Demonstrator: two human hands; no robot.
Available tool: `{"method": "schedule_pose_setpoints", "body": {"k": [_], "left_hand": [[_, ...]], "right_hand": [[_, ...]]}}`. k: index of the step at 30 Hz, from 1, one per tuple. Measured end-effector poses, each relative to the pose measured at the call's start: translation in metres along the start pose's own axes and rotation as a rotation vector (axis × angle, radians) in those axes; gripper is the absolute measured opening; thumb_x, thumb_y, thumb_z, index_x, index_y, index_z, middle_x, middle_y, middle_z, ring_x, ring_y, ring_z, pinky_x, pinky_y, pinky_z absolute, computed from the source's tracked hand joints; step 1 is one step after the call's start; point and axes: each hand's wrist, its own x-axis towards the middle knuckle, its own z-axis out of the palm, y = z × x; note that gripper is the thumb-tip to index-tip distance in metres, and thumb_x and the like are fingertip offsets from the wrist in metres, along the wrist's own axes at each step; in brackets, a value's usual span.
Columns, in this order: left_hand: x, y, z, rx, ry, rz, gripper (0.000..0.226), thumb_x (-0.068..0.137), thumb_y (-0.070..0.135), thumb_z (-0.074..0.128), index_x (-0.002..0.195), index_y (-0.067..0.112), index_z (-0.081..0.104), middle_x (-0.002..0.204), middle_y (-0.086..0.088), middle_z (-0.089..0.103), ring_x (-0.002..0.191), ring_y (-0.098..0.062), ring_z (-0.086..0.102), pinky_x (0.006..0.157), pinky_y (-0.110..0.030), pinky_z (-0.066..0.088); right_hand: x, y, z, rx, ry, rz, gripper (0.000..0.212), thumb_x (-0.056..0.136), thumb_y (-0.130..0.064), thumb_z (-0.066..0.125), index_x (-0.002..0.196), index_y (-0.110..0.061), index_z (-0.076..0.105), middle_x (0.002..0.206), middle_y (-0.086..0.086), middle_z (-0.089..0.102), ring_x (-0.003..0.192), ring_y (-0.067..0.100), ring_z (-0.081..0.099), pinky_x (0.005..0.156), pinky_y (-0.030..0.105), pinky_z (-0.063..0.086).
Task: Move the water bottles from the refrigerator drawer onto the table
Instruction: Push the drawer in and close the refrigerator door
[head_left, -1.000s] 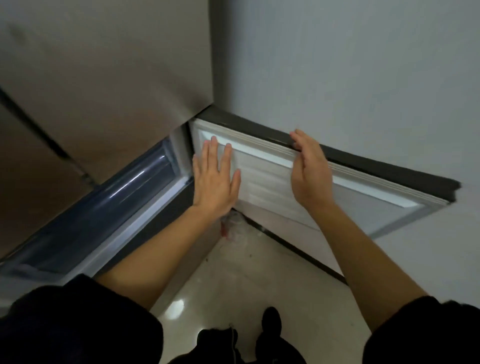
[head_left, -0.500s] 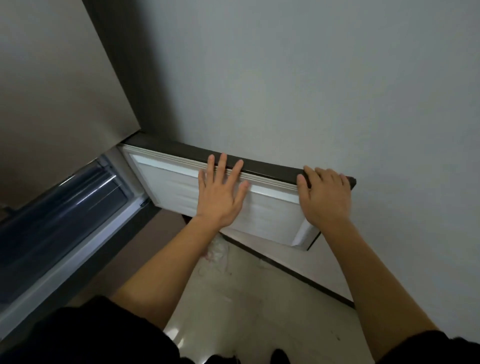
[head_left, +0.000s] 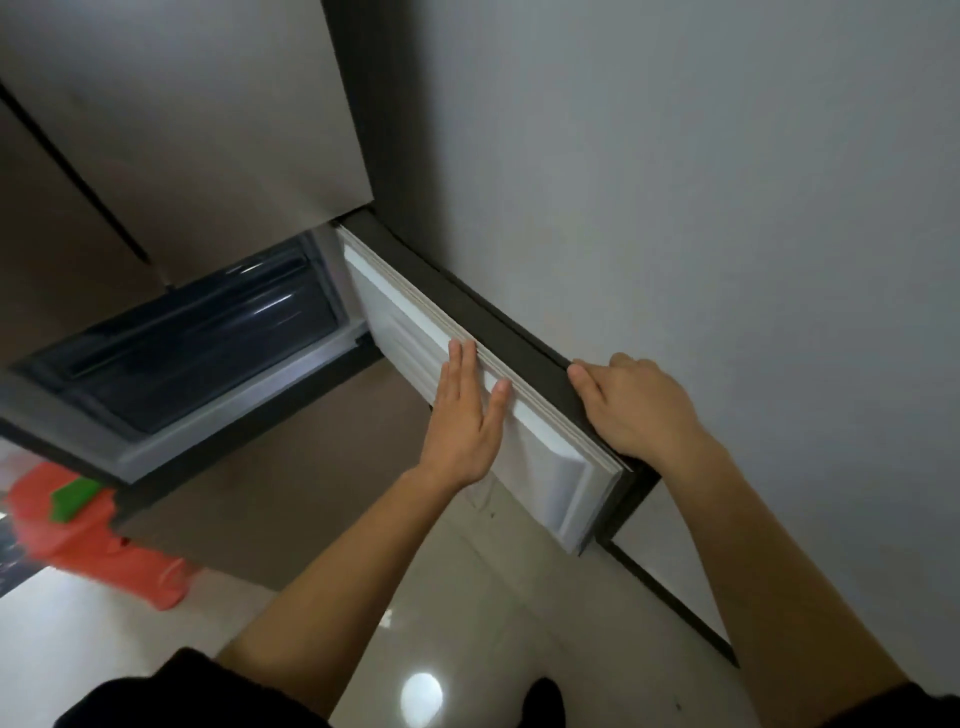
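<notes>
The lower refrigerator door (head_left: 415, 332) stands swung open to the right, its white inner liner facing me and its dark outer edge on top. My left hand (head_left: 465, 421) lies flat, fingers together, on the white liner near the door's free end. My right hand (head_left: 631, 405) rests over the dark top edge (head_left: 519, 338) of the door, fingers curled over it. To the left the dark translucent refrigerator drawer (head_left: 197, 338) shows in the open compartment, pushed in. No water bottles and no table are in view.
A grey wall (head_left: 701, 182) rises right behind the open door. The closed upper refrigerator doors (head_left: 182, 130) fill the upper left. An orange bag with a green item (head_left: 88, 514) lies on the glossy tiled floor (head_left: 415, 649) at the lower left.
The view swung left, showing more of the drawer and the orange bag. My left hand slid toward the door's free end; my right hand stays on the top edge.
</notes>
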Motion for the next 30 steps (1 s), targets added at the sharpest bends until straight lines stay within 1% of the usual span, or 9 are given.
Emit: {"method": "schedule_pose_setpoints", "body": {"k": [6, 9, 12, 15, 18, 20, 23, 26, 30], "left_hand": [[-0.077, -0.024, -0.073, -0.343, 0.02, -0.214, 0.066, 0.102, 0.055, 0.028, 0.158, 0.024, 0.011, 0.165, 0.008, 0.007, 0.151, -0.006, 0.004, 0.122, -0.028, 0.003], [-0.126, -0.049, -0.12, -0.543, 0.014, -0.327, 0.066, 0.093, 0.073, 0.028, 0.146, 0.035, 0.043, 0.151, 0.007, 0.045, 0.14, -0.012, 0.04, 0.118, -0.043, 0.03], [-0.173, -0.073, -0.162, -0.577, 0.031, -0.352, 0.043, 0.102, 0.058, 0.026, 0.126, 0.038, 0.056, 0.123, 0.007, 0.063, 0.111, -0.002, 0.059, 0.095, -0.025, 0.047], [-0.208, -0.102, -0.197, -0.537, 0.147, -0.372, 0.034, 0.105, 0.046, 0.034, 0.125, 0.033, 0.059, 0.118, 0.007, 0.065, 0.095, 0.008, 0.062, 0.073, -0.006, 0.045], [-0.227, -0.141, -0.223, -0.468, 0.314, -0.427, 0.043, 0.102, 0.035, 0.05, 0.144, 0.028, 0.044, 0.139, 0.006, 0.053, 0.116, -0.002, 0.055, 0.099, -0.02, 0.042], [-0.233, -0.157, -0.238, -0.458, 0.389, -0.469, 0.056, 0.101, 0.032, 0.054, 0.152, 0.021, 0.034, 0.14, 0.006, 0.048, 0.121, -0.006, 0.049, 0.104, -0.024, 0.038], [-0.23, -0.18, -0.258, -0.548, 0.548, -0.526, 0.057, 0.097, 0.037, 0.059, 0.149, 0.022, 0.04, 0.136, 0.004, 0.051, 0.123, -0.014, 0.052, 0.109, -0.037, 0.043], [-0.217, -0.207, -0.272, -0.627, 0.713, -0.68, 0.07, 0.08, 0.066, 0.064, 0.133, 0.021, 0.059, 0.129, -0.002, 0.064, 0.116, -0.025, 0.062, 0.102, -0.049, 0.049], [-0.195, -0.234, -0.299, -0.674, 0.78, -0.87, 0.065, 0.078, 0.085, 0.04, 0.089, 0.025, 0.062, 0.093, 0.003, 0.066, 0.091, -0.023, 0.062, 0.086, -0.042, 0.053]], "right_hand": [[-0.03, -0.091, 0.034, 0.453, -0.2, -0.036, 0.043, 0.106, -0.041, 0.036, 0.143, -0.028, 0.053, 0.14, 0.002, 0.059, 0.129, 0.024, 0.054, 0.105, 0.029, 0.041], [-0.049, -0.157, 0.066, 0.711, -0.26, -0.009, 0.052, 0.107, -0.039, 0.033, 0.157, -0.028, 0.027, 0.158, -0.005, 0.035, 0.146, 0.017, 0.033, 0.115, 0.025, 0.023], [-0.061, -0.226, 0.09, 0.881, -0.317, 0.051, 0.059, 0.106, -0.047, 0.029, 0.159, -0.032, 0.008, 0.162, -0.005, 0.025, 0.149, 0.02, 0.024, 0.121, 0.035, 0.019], [-0.067, -0.29, 0.112, 1.036, -0.339, 0.071, 0.072, 0.095, -0.066, 0.035, 0.153, -0.048, -0.005, 0.163, -0.001, 0.025, 0.147, 0.026, 0.03, 0.118, 0.05, 0.03], [-0.047, -0.336, 0.146, 1.135, -0.371, 0.104, 0.088, 0.072, -0.09, 0.04, 0.135, -0.071, -0.018, 0.161, 0.001, 0.03, 0.142, 0.03, 0.038, 0.113, 0.055, 0.036], [-0.044, -0.369, 0.142, 1.117, -0.37, 0.1, 0.085, 0.086, -0.078, 0.039, 0.145, -0.057, -0.019, 0.16, 0.004, 0.032, 0.141, 0.032, 0.04, 0.113, 0.053, 0.036], [-0.042, -0.41, 0.133, 1.073, -0.347, 0.076, 0.078, 0.098, -0.062, 0.037, 0.153, -0.043, -0.015, 0.162, 0.004, 0.027, 0.144, 0.033, 0.035, 0.116, 0.052, 0.032], [-0.027, -0.43, 0.141, 1.053, -0.367, 0.032, 0.075, 0.1, -0.059, 0.035, 0.155, -0.041, -0.013, 0.165, 0.003, 0.019, 0.147, 0.033, 0.028, 0.119, 0.05, 0.026], [0.009, -0.443, 0.158, 1.234, -0.446, -0.002, 0.068, 0.101, -0.046, 0.046, 0.154, -0.049, 0.003, 0.164, 0.0, 0.021, 0.147, 0.029, 0.029, 0.114, 0.058, 0.033]]}}
